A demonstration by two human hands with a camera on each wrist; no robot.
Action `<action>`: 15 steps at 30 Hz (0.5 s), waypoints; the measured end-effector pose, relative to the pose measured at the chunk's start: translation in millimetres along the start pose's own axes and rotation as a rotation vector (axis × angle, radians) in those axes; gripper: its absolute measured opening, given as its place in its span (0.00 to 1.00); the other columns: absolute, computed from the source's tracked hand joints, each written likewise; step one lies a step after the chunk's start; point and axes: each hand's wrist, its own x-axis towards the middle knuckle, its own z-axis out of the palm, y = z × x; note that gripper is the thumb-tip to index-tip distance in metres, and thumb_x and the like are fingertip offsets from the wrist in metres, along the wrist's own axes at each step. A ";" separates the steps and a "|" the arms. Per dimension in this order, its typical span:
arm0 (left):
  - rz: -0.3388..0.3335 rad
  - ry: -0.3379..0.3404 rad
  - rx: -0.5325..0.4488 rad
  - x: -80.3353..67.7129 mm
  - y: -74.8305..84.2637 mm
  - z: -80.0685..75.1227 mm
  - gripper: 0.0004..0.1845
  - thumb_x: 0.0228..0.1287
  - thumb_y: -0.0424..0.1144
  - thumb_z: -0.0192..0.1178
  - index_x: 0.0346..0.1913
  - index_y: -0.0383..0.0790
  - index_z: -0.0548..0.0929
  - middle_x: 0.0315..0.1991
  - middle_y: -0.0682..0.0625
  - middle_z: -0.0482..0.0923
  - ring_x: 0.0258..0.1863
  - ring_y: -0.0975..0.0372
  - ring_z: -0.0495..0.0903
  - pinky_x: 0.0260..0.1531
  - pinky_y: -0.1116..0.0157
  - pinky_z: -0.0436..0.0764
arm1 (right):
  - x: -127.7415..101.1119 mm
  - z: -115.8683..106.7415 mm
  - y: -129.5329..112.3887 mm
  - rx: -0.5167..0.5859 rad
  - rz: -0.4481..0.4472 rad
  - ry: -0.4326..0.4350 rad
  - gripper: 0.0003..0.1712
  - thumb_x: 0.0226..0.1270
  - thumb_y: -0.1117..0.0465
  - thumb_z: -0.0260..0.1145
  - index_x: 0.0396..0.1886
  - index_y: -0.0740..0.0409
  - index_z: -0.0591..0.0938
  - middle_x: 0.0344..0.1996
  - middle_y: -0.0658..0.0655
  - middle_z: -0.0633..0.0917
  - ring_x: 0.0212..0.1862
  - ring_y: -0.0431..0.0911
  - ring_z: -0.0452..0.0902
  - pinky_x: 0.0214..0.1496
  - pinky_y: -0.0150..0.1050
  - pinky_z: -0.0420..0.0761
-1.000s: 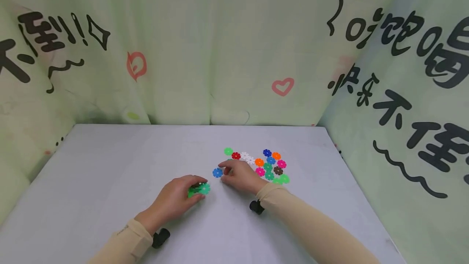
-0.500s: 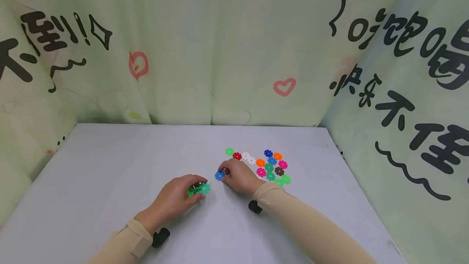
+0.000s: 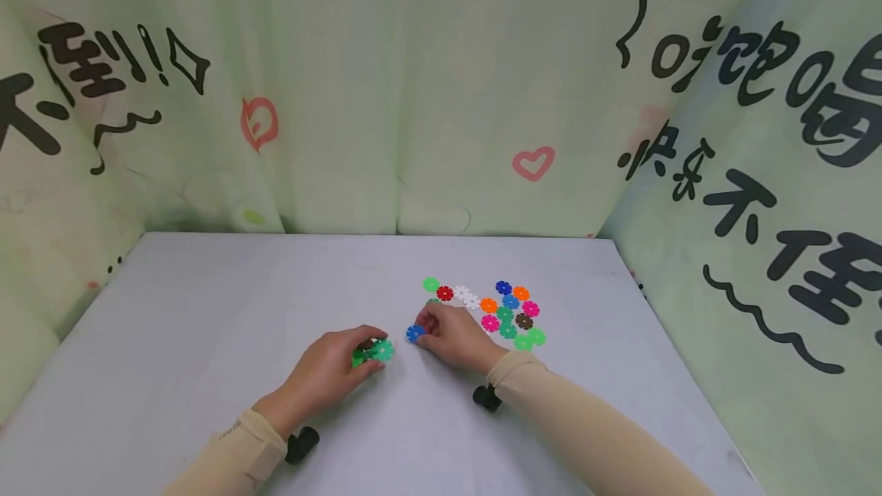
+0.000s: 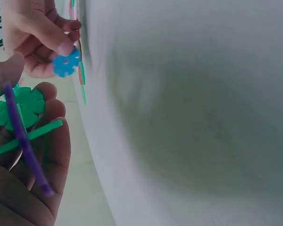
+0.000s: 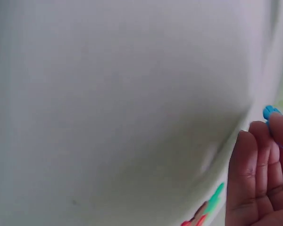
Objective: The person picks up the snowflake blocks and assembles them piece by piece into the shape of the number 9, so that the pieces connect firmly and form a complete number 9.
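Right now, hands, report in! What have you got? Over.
Left hand grips green and purple joined discs. Right hand pinches blue disc. Loose discs beside it.

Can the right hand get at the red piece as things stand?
Probably yes. The red piece lies flat and uncovered just beyond the right hand, with bare table between. But that hand already pinches a blue piece, so its fingers are taken.

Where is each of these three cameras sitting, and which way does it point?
Head: worn high, looking down at table; both hands and sleeves show.
Left wrist: at left hand, facing its green-purple piece; right hand shows too.
Right wrist: beside right hand, facing the tabletop; fingers show.
All share the blue disc.
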 end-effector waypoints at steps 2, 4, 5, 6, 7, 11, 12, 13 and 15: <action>-0.001 0.003 -0.004 0.9 0.8 0.0 0.21 0.58 0.40 0.74 0.55 0.45 0.84 0.43 0.57 0.85 0.41 0.64 0.82 0.46 0.57 0.80 | -6.8 -1.5 -2.7 0.027 -0.012 0.016 0.11 0.62 0.60 0.74 0.41 0.50 0.81 0.30 0.44 0.80 0.36 0.42 0.76 0.39 0.33 0.79; -0.002 0.006 -0.010 1.8 1.3 0.3 0.22 0.58 0.40 0.74 0.55 0.43 0.84 0.43 0.57 0.85 0.40 0.65 0.81 0.46 0.58 0.81 | -14.9 -3.3 -7.2 0.063 -0.044 0.038 0.10 0.62 0.60 0.74 0.40 0.51 0.82 0.30 0.44 0.80 0.36 0.42 0.77 0.39 0.33 0.80; -0.003 0.007 -0.014 2.2 1.6 0.4 0.21 0.58 0.40 0.74 0.55 0.43 0.84 0.43 0.57 0.85 0.40 0.66 0.81 0.45 0.59 0.81 | -19.3 -4.2 -9.6 0.086 -0.062 0.050 0.09 0.62 0.61 0.74 0.39 0.51 0.83 0.30 0.44 0.81 0.36 0.42 0.77 0.39 0.33 0.80; -0.004 0.008 -0.018 2.5 1.8 0.6 0.21 0.58 0.39 0.74 0.55 0.42 0.85 0.43 0.57 0.85 0.39 0.66 0.81 0.45 0.60 0.81 | -23.7 -4.9 -12.2 0.107 -0.083 0.063 0.09 0.62 0.61 0.74 0.39 0.51 0.83 0.30 0.44 0.81 0.36 0.41 0.78 0.39 0.34 0.81; -0.005 0.009 -0.022 2.9 2.1 0.8 0.21 0.58 0.39 0.74 0.54 0.42 0.85 0.43 0.57 0.85 0.39 0.66 0.81 0.44 0.60 0.81 | -28.0 -5.3 -14.3 0.125 -0.106 0.073 0.09 0.62 0.61 0.74 0.39 0.51 0.83 0.30 0.43 0.81 0.36 0.41 0.78 0.39 0.33 0.81; -0.017 0.011 -0.027 4.0 3.9 1.6 0.20 0.57 0.39 0.74 0.53 0.43 0.85 0.41 0.59 0.84 0.38 0.67 0.81 0.44 0.60 0.82 | -42.7 -5.6 -23.1 0.169 -0.199 0.105 0.09 0.62 0.63 0.74 0.39 0.51 0.83 0.31 0.42 0.83 0.35 0.38 0.80 0.38 0.33 0.82; -0.021 0.011 -0.026 4.2 4.6 1.7 0.20 0.57 0.39 0.74 0.53 0.43 0.85 0.40 0.59 0.84 0.38 0.67 0.81 0.44 0.60 0.82 | -45.3 -5.2 -25.0 0.164 -0.222 0.113 0.09 0.61 0.64 0.75 0.39 0.51 0.83 0.31 0.41 0.83 0.35 0.37 0.80 0.38 0.33 0.82; -0.025 0.012 -0.027 4.3 5.4 1.8 0.20 0.57 0.39 0.75 0.54 0.43 0.85 0.40 0.59 0.84 0.38 0.67 0.81 0.44 0.60 0.82 | -47.4 -4.6 -26.5 0.157 -0.242 0.120 0.09 0.61 0.64 0.75 0.38 0.50 0.83 0.32 0.40 0.83 0.35 0.36 0.80 0.37 0.33 0.82; -0.029 0.012 -0.034 4.4 7.1 1.9 0.21 0.57 0.39 0.75 0.54 0.43 0.85 0.41 0.59 0.84 0.38 0.67 0.80 0.45 0.60 0.82 | -50.4 -3.5 -29.8 0.136 -0.277 0.141 0.10 0.61 0.65 0.75 0.39 0.51 0.83 0.32 0.41 0.83 0.35 0.35 0.80 0.37 0.32 0.82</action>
